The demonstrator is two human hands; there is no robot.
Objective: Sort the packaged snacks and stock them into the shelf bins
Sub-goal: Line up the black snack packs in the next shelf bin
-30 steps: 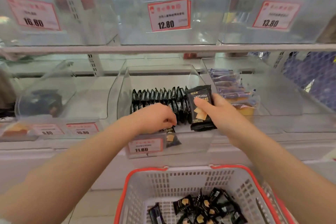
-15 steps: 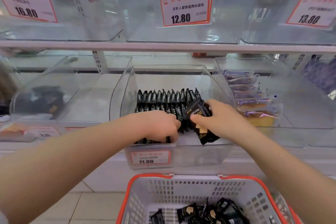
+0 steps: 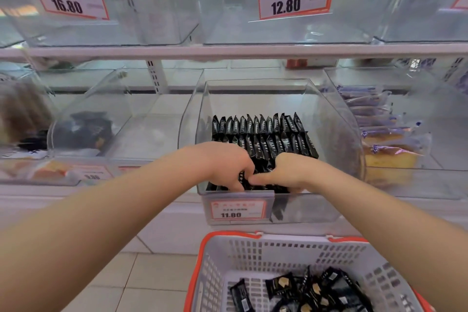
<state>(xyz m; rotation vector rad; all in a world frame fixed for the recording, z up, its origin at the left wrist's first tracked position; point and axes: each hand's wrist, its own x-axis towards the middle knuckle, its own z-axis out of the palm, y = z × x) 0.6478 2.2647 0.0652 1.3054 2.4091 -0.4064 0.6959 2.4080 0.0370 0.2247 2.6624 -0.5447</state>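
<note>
Clear plastic shelf bin [image 3: 329, 119], frame centre: two rows of upright black foil snack packets [image 3: 260, 132]. Left hand [image 3: 225, 164] and right hand [image 3: 291, 172] both curled around front-row packets, tucking them in. More loose black packets [image 3: 304, 291] left in red-rimmed white basket [image 3: 278, 248], lower right; stocking partway done.

The right hand [image 3: 288, 172] has tucked its black packet [image 3: 255, 177] into the bin's [image 3: 336, 119] front row.

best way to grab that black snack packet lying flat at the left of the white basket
Take the black foil snack packet across its two long edges near the middle, coming straight down from above. It lies flat on the floor of the white plastic basket with the orange rim, slightly apart from the heap of black packets, so its long sides are probably free for fingertips.
</note>
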